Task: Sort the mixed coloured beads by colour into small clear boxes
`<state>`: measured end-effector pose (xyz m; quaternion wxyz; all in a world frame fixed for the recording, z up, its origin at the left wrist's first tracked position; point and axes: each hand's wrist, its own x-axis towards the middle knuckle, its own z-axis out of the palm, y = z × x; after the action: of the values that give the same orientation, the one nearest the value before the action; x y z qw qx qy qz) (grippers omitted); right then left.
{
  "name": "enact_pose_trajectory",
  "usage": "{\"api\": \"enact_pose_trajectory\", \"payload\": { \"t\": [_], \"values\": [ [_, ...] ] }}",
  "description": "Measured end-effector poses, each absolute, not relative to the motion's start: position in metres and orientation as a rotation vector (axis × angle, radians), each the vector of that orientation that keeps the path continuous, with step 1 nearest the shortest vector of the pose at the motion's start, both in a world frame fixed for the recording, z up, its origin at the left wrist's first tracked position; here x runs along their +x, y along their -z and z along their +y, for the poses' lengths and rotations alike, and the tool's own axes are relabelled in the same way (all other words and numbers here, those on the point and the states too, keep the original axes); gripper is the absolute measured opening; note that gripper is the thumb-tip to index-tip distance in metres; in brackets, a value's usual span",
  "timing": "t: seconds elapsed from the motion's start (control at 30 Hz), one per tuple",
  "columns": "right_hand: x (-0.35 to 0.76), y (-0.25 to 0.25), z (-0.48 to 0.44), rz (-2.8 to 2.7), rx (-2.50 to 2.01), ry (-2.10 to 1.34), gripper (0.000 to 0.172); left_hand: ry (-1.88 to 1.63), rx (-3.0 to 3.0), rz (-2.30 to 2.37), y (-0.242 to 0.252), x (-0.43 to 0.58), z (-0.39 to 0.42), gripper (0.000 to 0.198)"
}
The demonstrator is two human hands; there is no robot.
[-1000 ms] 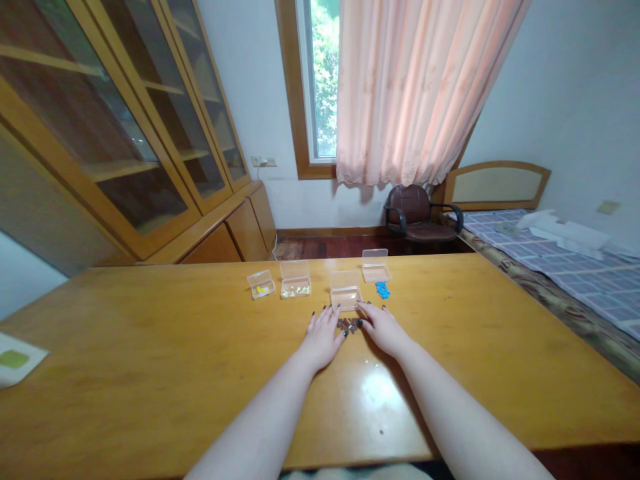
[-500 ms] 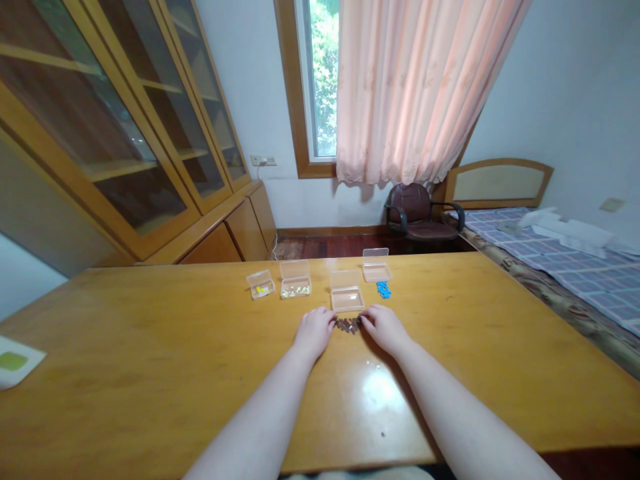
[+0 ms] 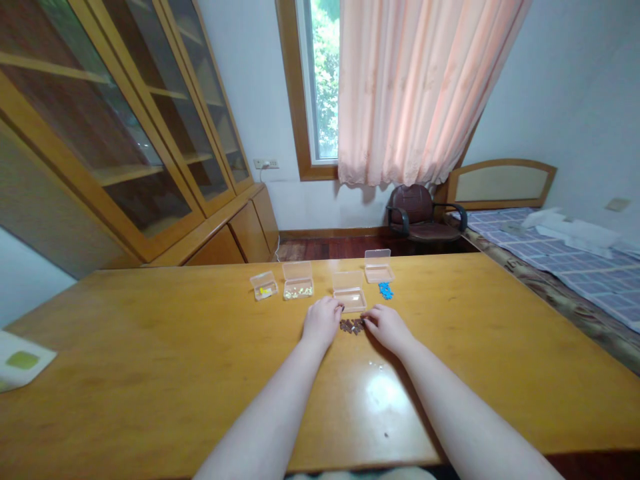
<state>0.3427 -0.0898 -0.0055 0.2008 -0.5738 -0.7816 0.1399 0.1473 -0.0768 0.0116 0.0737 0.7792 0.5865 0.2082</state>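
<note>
A small pile of brown pieces (image 3: 352, 326) lies on the wooden table between my two hands. My left hand (image 3: 323, 321), its fingers pinched around a small dark piece, is at the near left corner of an open clear box (image 3: 350, 301). At the right edge of the pile, my right hand (image 3: 387, 326) has its fingertips together on the brown pieces; whatever is between them is too small to name. Blue pieces (image 3: 385, 291) lie in front of another open clear box (image 3: 379, 272).
Further left stand an open box with pale pieces (image 3: 299, 291) and a smaller one with yellow pieces (image 3: 265, 292). A white and green item (image 3: 23, 361) lies at the table's left edge. A chair (image 3: 413, 207) stands behind the table.
My left hand has moved up and away from the pile's left side, toward the clear box. My right hand stays at the pile's right edge. The view has shifted slightly.
</note>
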Motion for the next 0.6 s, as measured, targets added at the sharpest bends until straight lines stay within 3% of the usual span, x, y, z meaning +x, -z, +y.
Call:
{"api": "enact_pose_trajectory", "payload": {
  "t": [0.27, 0.43, 0.6],
  "values": [
    [0.340, 0.004, -0.090, -2.296, -1.591, -0.263, 0.022, -0.671, 2.378, 1.844, -0.006, 0.160, -0.073, 0.032],
    [0.336, 0.005, -0.089, -2.291, -1.598, -0.249, 0.021, -0.529, 2.529, 1.675, 0.001, 0.161, -0.083, 0.018],
    [0.333, 0.006, -0.089, -2.297, -1.611, -0.196, 0.021, -0.368, 2.536, 1.593, -0.002, 0.164, -0.087, 0.017]
  ]
}}
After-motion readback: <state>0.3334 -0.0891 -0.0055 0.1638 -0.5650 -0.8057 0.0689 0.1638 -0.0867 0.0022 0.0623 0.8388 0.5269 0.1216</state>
